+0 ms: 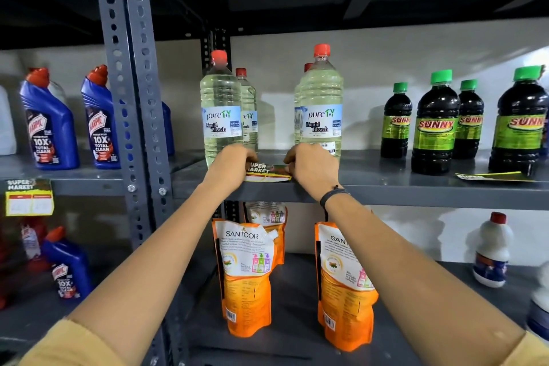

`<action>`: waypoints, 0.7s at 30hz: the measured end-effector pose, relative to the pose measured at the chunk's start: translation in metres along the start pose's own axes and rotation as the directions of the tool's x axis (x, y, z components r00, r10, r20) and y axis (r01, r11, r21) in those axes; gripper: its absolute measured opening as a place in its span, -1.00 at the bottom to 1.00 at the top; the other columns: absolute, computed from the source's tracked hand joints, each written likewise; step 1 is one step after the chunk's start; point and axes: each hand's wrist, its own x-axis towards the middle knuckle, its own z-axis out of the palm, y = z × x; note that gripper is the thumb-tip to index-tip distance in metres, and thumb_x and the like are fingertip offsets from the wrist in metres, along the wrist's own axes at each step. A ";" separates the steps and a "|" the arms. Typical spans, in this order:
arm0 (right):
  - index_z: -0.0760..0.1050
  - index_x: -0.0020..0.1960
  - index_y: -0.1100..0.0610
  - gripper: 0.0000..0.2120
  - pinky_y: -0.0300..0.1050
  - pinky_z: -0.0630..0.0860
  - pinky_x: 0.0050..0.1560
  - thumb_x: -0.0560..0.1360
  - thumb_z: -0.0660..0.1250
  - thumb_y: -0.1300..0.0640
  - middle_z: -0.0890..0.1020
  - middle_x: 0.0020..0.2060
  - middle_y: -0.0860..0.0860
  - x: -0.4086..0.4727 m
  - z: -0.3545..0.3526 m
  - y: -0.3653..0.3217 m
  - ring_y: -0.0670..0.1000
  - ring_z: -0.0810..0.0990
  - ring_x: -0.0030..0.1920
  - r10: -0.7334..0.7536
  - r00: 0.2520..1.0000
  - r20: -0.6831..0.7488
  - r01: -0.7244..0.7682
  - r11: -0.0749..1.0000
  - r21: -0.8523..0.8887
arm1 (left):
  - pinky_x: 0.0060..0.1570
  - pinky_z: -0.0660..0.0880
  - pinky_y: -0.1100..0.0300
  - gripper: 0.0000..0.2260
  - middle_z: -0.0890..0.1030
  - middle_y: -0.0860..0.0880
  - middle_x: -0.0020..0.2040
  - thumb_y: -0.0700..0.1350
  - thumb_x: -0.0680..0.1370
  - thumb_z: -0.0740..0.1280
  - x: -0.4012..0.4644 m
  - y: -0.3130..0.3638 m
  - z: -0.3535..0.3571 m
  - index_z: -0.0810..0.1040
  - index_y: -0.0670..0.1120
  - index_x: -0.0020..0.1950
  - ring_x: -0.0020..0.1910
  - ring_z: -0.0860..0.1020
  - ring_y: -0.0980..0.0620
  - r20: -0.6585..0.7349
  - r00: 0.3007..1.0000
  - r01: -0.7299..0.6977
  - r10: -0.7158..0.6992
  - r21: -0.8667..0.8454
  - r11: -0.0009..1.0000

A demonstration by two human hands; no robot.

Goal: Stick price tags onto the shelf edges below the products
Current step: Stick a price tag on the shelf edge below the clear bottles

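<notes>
A yellow and red "Super Market" price tag (266, 172) lies on the front lip of the grey shelf (386, 192), between two groups of clear Liquid Bleach bottles (221, 116). My left hand (230, 165) grips the tag's left end and my right hand (312, 166) grips its right end, fingers curled over it. Another tag (29, 197) hangs from the shelf edge at the far left, below the blue Harpic bottles (49, 123). A third tag (490, 177) lies flat on the shelf in front of the dark Sunny bottles (435, 125).
A perforated grey upright post (130, 98) divides the two shelf bays. Orange Santoor pouches (248, 273) stand on the lower shelf under my arms. A white bottle (491, 249) stands at the lower right, and more Harpic bottles (66, 264) at the lower left.
</notes>
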 end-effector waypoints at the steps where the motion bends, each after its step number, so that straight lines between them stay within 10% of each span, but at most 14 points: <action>1: 0.62 0.02 0.05 -0.85 0.01 0.60 -0.03 0.48 0.35 0.19 0.68 0.00 0.11 0.000 -0.001 0.001 0.18 0.62 0.02 0.002 1.000 -0.002 -0.002 0.999 0.034 | 0.09 0.50 -0.07 -0.71 0.61 -0.20 0.06 -0.41 0.49 0.22 0.000 -0.001 -0.002 0.63 -0.13 0.05 0.03 0.55 -0.19 -0.010 1.000 -0.005 0.004 -0.029 1.000; 10: 0.65 -0.14 0.00 -0.93 -0.17 0.47 -0.21 0.42 0.42 0.15 0.62 -0.26 -0.09 -0.002 -0.027 0.012 -0.03 0.61 -0.10 0.007 0.998 -0.067 0.017 0.934 0.358 | -0.20 0.41 0.48 -0.83 0.57 -0.04 -0.03 -0.34 0.49 0.33 -0.003 0.011 -0.036 0.64 -0.16 0.01 -0.21 0.49 0.14 -0.170 0.986 -0.056 0.001 -0.320 0.946; 21: 0.63 -0.13 -0.06 -0.95 -0.22 0.42 -0.30 0.41 0.43 0.02 0.68 -0.26 -0.12 -0.066 -0.023 0.027 -0.10 0.56 -0.27 -0.136 0.976 -0.168 0.175 0.953 0.247 | -0.20 0.50 0.44 -0.84 0.61 0.03 -0.24 -0.28 0.38 0.46 -0.076 0.021 -0.011 0.60 -0.13 -0.08 -0.28 0.53 0.23 -0.273 0.945 -0.047 -0.179 -0.658 0.752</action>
